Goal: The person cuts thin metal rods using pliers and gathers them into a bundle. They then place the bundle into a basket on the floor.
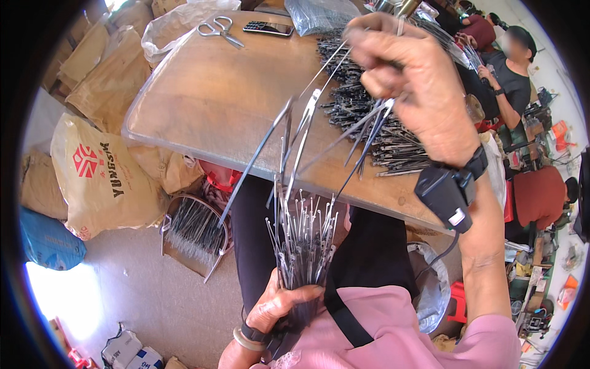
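Bundle [302, 252] upright in my left hand [279, 305], loose strips [313, 101] splayed from my right hand [418, 80]: a slip could scatter both.
My hands are apart. The left is clamped round the lower part of the bundle of thin metal pieces, close before my pink top [393, 313]; the right, blurred, is raised above the table [227, 92] by the dark pile [353, 101], fingers curled on strips pointing several ways. Those could hook the bundle's uneven tips and drag some out, since nothing holds it higher up. Should my right fingers loosen, pieces might fall past the table toward the brush [200, 227].
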